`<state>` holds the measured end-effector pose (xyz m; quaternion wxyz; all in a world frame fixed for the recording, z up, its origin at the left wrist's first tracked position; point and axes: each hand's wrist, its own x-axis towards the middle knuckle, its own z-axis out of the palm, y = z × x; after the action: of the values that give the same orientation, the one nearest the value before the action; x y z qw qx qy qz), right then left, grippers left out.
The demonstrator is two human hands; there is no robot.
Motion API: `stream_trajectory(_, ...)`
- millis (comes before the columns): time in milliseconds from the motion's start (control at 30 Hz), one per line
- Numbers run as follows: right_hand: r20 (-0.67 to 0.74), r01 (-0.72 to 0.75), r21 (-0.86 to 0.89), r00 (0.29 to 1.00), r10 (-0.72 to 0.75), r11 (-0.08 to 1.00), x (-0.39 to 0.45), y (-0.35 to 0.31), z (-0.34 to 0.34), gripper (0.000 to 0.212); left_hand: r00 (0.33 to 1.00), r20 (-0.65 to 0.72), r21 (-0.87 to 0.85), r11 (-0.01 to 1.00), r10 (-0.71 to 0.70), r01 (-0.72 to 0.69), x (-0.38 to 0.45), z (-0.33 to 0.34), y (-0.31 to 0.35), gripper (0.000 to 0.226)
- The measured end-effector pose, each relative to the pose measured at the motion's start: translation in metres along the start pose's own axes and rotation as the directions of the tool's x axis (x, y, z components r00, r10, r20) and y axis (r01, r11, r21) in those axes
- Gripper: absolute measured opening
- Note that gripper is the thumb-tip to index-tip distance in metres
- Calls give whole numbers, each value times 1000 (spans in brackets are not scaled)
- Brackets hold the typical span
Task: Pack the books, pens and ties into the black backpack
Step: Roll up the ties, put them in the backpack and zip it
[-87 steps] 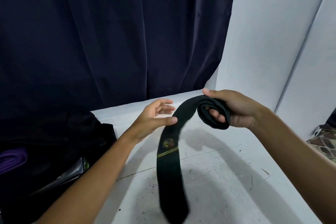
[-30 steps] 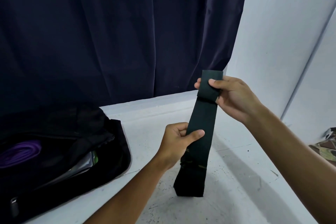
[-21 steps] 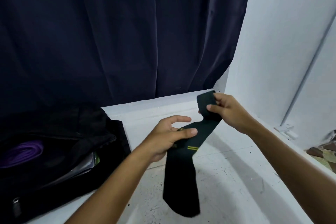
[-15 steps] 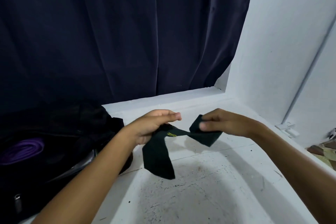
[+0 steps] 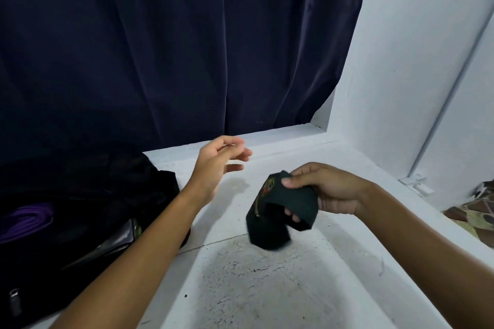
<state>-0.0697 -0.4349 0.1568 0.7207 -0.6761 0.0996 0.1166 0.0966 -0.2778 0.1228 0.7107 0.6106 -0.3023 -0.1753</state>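
Right hand (image 5: pixel 335 191) pinching folded dark tie (image 5: pixel 280 209) with unreadable crest, left hand (image 5: pixel 216 161) loose-fingered, empty, between tie and black backpack (image 5: pixel 88 211).

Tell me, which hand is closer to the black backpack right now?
Left. The left hand hovers open just beside the black backpack, near its right edge. The right hand is farther off to the right, gripping the folded dark tie above the white table.
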Motion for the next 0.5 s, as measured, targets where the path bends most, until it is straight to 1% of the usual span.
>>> stream_trajectory(33,-28,14,70,1000,-12,997,0,-1,0,23,998,47,-42,999,30,-28,-7,2,-4,17)
stream_trajectory(100,-64,45,184,997,-33,982,2,-2,2,25,980,194,-64,997,54,-43,-20,8,-14,37)
stream_trajectory(133,-78,61,242,996,-43,968,5,-3,3,27,964,263,-88,996,39,-16,-25,14,-19,47)
stream_trajectory(167,-90,82,299,994,-57,951,6,-4,4,27,947,322,-141,989,9,39,-30,20,-24,59)
stream_trajectory(233,-104,138,386,989,-106,912,9,-7,7,27,923,382,-326,927,-50,186,-38,31,-32,75)
stream_trajectory(267,-113,168,413,985,-132,895,11,-9,9,27,919,388,-394,888,-71,235,-42,35,-35,75)
stream_trajectory(300,-121,191,436,981,-153,879,11,-10,10,28,921,377,-411,875,-92,256,-47,39,-37,68)
stream_trajectory(367,-146,225,498,974,-175,838,11,-14,12,28,941,312,-334,912,-129,236,-53,46,-40,49)
stream_trajectory(400,-161,239,525,970,-180,817,11,-15,12,28,950,277,-299,927,-145,228,-55,48,-41,44)
stream_trajectory(500,-191,276,600,961,-200,751,8,-18,12,29,958,217,-263,934,-186,241,-57,49,-43,42)
